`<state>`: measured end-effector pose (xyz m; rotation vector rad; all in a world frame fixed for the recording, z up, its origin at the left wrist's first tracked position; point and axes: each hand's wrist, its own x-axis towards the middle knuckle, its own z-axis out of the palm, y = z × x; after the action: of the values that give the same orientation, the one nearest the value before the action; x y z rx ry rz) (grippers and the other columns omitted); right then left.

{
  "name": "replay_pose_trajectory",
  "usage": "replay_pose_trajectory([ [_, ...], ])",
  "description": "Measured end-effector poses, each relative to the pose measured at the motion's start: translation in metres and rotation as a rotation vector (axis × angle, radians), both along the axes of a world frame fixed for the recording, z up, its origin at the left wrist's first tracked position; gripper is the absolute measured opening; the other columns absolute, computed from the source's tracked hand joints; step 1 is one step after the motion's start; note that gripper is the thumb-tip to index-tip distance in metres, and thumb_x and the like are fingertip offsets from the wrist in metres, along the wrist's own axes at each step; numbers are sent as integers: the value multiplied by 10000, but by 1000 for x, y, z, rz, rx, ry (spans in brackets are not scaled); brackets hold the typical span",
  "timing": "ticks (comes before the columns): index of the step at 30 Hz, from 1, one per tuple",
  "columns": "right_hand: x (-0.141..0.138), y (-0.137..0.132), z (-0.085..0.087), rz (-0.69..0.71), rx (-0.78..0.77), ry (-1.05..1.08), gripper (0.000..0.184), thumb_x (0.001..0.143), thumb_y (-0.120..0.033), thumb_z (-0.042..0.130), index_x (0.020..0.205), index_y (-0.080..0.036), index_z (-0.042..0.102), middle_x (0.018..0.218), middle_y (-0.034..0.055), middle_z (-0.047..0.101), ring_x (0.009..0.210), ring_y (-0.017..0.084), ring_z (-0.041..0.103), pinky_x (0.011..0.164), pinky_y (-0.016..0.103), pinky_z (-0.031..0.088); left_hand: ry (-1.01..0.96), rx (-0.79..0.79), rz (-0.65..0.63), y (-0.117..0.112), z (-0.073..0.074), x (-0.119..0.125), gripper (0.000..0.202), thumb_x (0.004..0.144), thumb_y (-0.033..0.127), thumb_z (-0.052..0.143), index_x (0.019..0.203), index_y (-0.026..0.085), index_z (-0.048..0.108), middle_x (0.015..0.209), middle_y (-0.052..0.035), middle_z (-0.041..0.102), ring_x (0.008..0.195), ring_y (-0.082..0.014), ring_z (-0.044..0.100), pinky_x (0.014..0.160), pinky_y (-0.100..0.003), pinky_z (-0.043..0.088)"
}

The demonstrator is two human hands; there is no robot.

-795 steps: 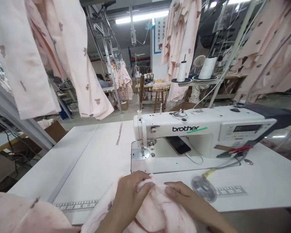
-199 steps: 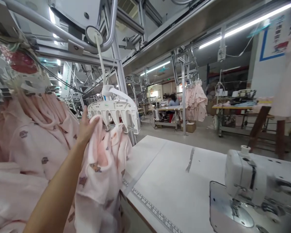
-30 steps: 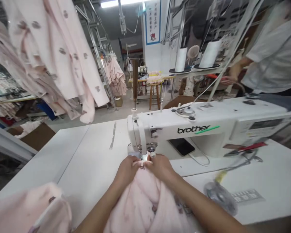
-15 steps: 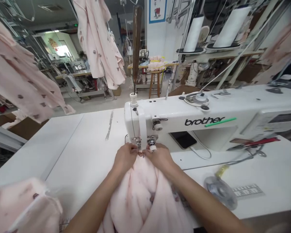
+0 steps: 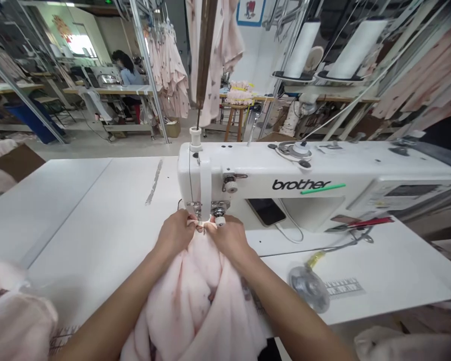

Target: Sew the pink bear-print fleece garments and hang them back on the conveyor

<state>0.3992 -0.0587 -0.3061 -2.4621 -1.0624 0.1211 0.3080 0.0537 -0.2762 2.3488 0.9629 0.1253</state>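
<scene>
Table (image 5: 97,210): white, carrying a Brother sewing machine (image 5: 270,175)
Room: hanging garments (image 5: 169,70), a seated co-worker (image 5: 126,70)
Hands: left hand (image 5: 175,233) and right hand (image 5: 229,238) closed, pinching the pink garment (image 5: 188,301) beneath the presser foot

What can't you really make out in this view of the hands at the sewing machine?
Head view:
- Where the pink garment meets the sewing machine: hidden by the left hand and right hand.
- Readout on the display panel: too small and blurred.
- Wall poster: cut off by the top edge.
</scene>
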Motion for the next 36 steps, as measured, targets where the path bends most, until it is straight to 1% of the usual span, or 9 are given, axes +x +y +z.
replay_pose_trajectory([
  [5,0,-1,3,7,10,16,120,805,-277,531,807,-190,613,766,26,657,706,171,584,577,242,316,-20,11,-12,1,-3,1,148,768,205,475,838,205,605,923,-23,677,835,-200,612,678,-259,397],
  [10,0,0,4,8,22,21,149,818,-275,520,762,-173,614,731,36,648,660,163,570,544,240,302,-34,47,-3,2,-6,0,142,770,211,484,838,198,607,918,-29,683,800,-198,614,669,-266,399],
  [14,1,1,4,10,30,21,150,821,-241,507,743,-169,612,748,35,652,642,149,567,536,236,300,-45,63,-4,2,-6,1,142,761,202,489,836,198,609,922,-26,682,846,-198,612,701,-264,404],
  [19,2,3,4,-4,28,-5,191,842,-263,487,745,-169,622,768,50,663,705,181,592,554,249,311,-49,67,-7,3,-6,3,155,763,213,475,831,199,614,896,-25,686,843,-203,615,678,-265,409],
  [22,2,4,2,-11,26,-24,193,848,-263,479,773,-171,631,795,57,669,749,193,602,578,253,325,-49,79,-2,3,-6,4,160,758,213,468,813,194,617,898,-44,683,850,-217,616,674,-274,407],
  [30,3,8,-3,-24,19,-19,170,838,-235,483,792,-161,630,789,72,666,722,193,592,574,255,321,-44,121,5,5,-9,8,204,761,230,457,889,177,607,919,-91,668,886,-264,609,684,-310,417],
  [33,2,9,-3,-15,38,-2,171,850,-230,478,795,-151,620,791,81,660,734,197,590,587,253,327,-52,123,-22,6,-8,6,204,785,254,445,889,174,601,882,-84,664,847,-253,613,679,-309,424],
  [36,2,3,1,28,80,23,190,877,-256,462,808,-151,604,798,75,653,749,194,585,606,246,338,-85,129,-67,7,-6,2,229,810,263,437,956,188,596,982,-69,650,912,-225,603,745,-293,429],
])
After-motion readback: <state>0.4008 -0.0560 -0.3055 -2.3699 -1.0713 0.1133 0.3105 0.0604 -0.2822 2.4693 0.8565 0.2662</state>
